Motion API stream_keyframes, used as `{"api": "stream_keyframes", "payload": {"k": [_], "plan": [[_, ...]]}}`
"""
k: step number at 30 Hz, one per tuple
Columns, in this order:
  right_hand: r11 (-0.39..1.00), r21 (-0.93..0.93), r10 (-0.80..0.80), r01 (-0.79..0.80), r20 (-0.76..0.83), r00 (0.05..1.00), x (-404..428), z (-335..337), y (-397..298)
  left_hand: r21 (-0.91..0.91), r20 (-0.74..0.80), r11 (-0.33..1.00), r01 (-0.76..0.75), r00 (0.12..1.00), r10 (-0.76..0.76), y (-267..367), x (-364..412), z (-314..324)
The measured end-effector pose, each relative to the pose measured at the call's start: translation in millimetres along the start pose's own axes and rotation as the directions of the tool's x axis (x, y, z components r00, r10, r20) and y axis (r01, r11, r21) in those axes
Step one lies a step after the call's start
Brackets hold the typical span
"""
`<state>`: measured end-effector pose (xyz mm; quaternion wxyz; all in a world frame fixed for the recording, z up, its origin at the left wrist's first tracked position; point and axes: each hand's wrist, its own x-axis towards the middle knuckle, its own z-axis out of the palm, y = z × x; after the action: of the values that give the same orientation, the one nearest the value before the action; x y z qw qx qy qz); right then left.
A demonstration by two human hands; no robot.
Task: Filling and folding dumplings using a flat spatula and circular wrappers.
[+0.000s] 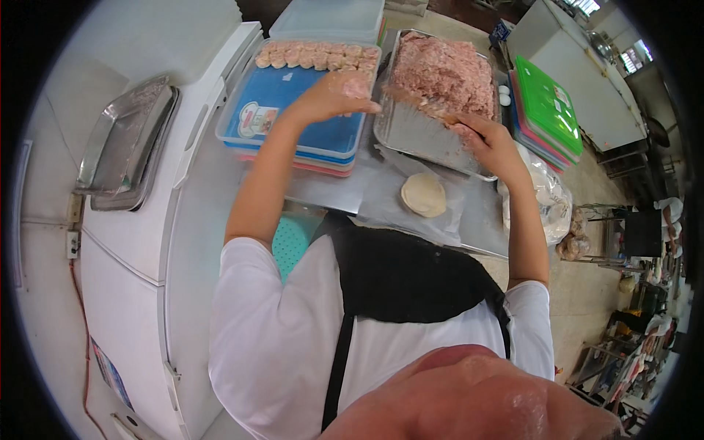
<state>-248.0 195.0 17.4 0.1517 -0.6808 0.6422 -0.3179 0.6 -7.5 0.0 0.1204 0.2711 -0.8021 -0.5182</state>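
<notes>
My left hand [335, 94] is over the blue plastic tray, its fingers partly curled around a dumpling with pink filling [355, 88]. Rows of filled dumplings [313, 56] line the far end of that tray [324, 144]. My right hand [484, 137] grips what looks like a spatula [434, 108], blurred and smeared with meat, over the near part of a metal tray [410, 135]. A large mound of ground meat [445, 69] fills the far part of this tray. Nearer my body, a stack of round dough wrappers [423, 195] rests on a plastic sheet [454, 220].
Stacked lids, green on top [544, 104], stand at the right beside small white round items [504, 95]. A clear plastic bag [550, 201] lies by my right forearm. Metal pans [129, 143] sit on the white freezer [137, 236] at left. A clear container [327, 19] stands behind the dumplings.
</notes>
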Motion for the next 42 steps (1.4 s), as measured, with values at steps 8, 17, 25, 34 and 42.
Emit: {"api": "stream_keyframes", "payload": {"k": [8, 17, 25, 34, 42], "plan": [[0.937, 0.250, 0.295, -0.246, -0.182, 0.938, -56.0, 31.0, 27.2, 0.441, -0.277, 0.898, 0.010, 0.953, 0.125, -106.6, 22.4, -79.8], [0.826, 0.314, 0.533, -0.468, -0.163, 0.830, -91.2, 21.8, 43.0, 0.541, -0.338, 0.841, 0.004, 0.917, 0.213, -112.8, 67.8, -49.1], [0.902, 0.033, 0.431, -0.429, -0.094, 0.898, -34.2, 32.3, 75.9, 0.640, -0.334, 0.768, -0.014, 0.895, 0.295, -100.2, 68.6, -35.1], [0.856, -0.516, 0.007, -0.027, -0.040, 0.999, 58.7, 71.4, 181.0, 0.409, -0.071, 0.858, -0.312, 0.926, 0.371, -17.2, -11.4, 136.3], [0.891, -0.452, 0.063, -0.044, 0.027, 0.998, 95.9, 109.3, 235.3, 0.343, -0.073, 0.912, -0.226, 0.961, 0.265, -46.0, -20.6, 229.4]]}}
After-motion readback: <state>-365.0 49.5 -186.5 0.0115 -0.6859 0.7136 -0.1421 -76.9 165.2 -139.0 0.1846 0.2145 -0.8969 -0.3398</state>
